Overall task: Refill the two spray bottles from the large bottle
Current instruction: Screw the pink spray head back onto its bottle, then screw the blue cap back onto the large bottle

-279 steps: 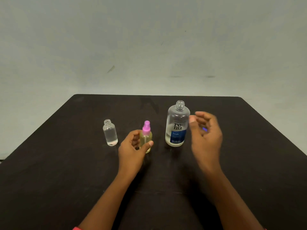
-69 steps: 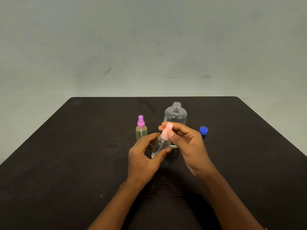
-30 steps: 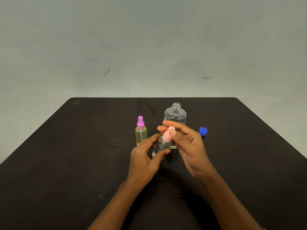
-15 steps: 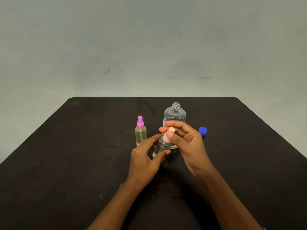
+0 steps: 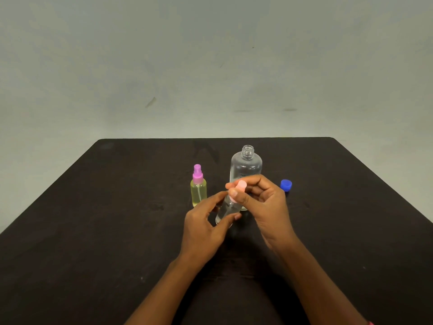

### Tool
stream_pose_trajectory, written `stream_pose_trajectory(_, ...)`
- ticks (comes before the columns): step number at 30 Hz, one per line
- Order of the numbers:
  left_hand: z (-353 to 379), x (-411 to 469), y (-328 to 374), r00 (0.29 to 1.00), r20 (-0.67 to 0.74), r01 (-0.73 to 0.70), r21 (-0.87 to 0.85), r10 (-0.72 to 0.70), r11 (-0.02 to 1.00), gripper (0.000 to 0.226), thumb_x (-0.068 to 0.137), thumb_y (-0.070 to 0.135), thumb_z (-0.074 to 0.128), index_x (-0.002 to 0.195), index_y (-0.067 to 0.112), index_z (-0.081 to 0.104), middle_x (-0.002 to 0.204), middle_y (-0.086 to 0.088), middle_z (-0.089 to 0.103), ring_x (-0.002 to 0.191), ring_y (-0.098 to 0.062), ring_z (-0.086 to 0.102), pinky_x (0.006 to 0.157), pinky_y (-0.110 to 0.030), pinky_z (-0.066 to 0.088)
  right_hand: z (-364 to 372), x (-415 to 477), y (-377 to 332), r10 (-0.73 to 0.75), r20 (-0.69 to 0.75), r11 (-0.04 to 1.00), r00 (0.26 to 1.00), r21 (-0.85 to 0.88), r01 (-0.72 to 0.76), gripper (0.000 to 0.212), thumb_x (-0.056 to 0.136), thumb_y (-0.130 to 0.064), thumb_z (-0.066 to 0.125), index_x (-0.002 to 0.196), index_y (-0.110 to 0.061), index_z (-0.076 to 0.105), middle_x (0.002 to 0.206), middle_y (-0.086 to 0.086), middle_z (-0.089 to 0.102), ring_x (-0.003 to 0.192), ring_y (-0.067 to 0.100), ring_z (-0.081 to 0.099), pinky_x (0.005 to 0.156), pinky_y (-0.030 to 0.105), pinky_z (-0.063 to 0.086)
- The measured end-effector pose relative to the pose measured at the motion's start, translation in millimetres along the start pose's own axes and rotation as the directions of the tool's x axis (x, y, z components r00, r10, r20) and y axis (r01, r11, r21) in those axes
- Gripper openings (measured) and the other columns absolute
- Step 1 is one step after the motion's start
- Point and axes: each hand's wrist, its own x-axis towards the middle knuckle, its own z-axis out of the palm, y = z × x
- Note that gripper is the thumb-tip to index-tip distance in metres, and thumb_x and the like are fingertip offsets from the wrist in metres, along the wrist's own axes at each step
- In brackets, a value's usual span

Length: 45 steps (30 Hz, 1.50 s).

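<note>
A small clear spray bottle is tilted above the black table, near its middle. My left hand grips its body between thumb and fingers. My right hand pinches its pale pink spray cap at the top. Just behind my hands stands the large clear bottle, upright and uncapped, its lower part hidden. To the left of it a yellow-filled spray bottle with a purple spray cap stands upright.
A blue cap lies on the table to the right of the large bottle, behind my right hand. The table's far edge meets a plain grey wall.
Since 9.3 s ago the clear small bottle left its spot on the left, and the blue cap now lies on the table. In the last second my right fingers shifted slightly on the pink cap.
</note>
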Motion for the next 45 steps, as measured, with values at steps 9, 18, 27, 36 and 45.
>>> stream_pose_trajectory(9, -12, 8, 3, 0.935, -0.353, -0.008, 0.042, 0.022, 0.999, 0.04, 0.075, 0.03, 0.076, 0.111, 0.022, 0.061, 0.099, 0.009, 0.066, 0.085, -0.006, 0.062, 0.074, -0.013, 0.046, -14, 11, 7, -0.147, -0.272, 0.982, 0.951, 0.077, 0.174, 0.019, 0.083, -0.028, 0.064, 0.092, -0.012, 0.067, 0.084, 0.006, 0.072, 0.082, 0.018, 0.067, 0.076, 0.027, 0.053)
stream_pose_trajectory(18, -43, 25, -11, 0.739, -0.632, 0.284, -0.021, -0.233, 0.959, 0.042, 0.078, 0.016, 0.075, 0.115, 0.017, 0.054, 0.112, -0.001, 0.057, 0.1, -0.016, 0.055, 0.075, -0.01, 0.041, -48, 31, 18, -0.083, -0.655, 0.983, 0.751, -0.177, -0.045, 0.016, 0.092, -0.008, 0.057, 0.092, -0.022, 0.064, 0.094, 0.003, 0.068, 0.08, 0.005, 0.062, 0.067, 0.014, 0.046)
stream_pose_trajectory(27, -55, 30, -29, 0.635, -0.66, 0.458, -0.096, -0.401, 0.884, 0.041, 0.081, 0.01, 0.072, 0.117, 0.018, 0.053, 0.114, 0.0, 0.057, 0.106, -0.018, 0.056, 0.088, -0.029, 0.046, -78, 41, 39, 0.052, -0.626, 0.691, 0.778, -0.54, -0.481, 0.063, 0.088, -0.002, 0.057, 0.145, -0.017, 0.035, 0.147, 0.006, 0.039, 0.135, 0.024, 0.038, 0.11, 0.043, 0.035)
stream_pose_trajectory(36, -54, 31, -33, 0.617, -0.649, 0.508, -0.102, -0.444, 0.855, 0.043, 0.084, 0.008, 0.068, 0.122, 0.018, 0.051, 0.122, -0.002, 0.057, 0.11, -0.016, 0.054, 0.091, -0.028, 0.044, -77, 43, 46, 0.118, -0.304, 0.336, 0.945, -0.884, -0.326, 0.061, 0.095, -0.008, 0.049, 0.15, -0.02, 0.025, 0.161, 0.003, 0.011, 0.147, 0.023, 0.009, 0.114, 0.04, 0.024)
stream_pose_trajectory(45, -55, 33, -37, 0.614, -0.643, 0.526, -0.099, -0.458, 0.845, 0.044, 0.087, 0.01, 0.065, 0.126, 0.02, 0.049, 0.128, -0.002, 0.055, 0.117, -0.018, 0.053, 0.099, -0.036, 0.044, -77, 42, 46, -0.005, -0.398, 0.394, 0.917, -0.844, -0.364, 0.037, 0.089, 0.001, 0.056, 0.122, -0.016, 0.059, 0.132, 0.007, 0.044, 0.114, 0.022, 0.046, 0.09, 0.031, 0.042)
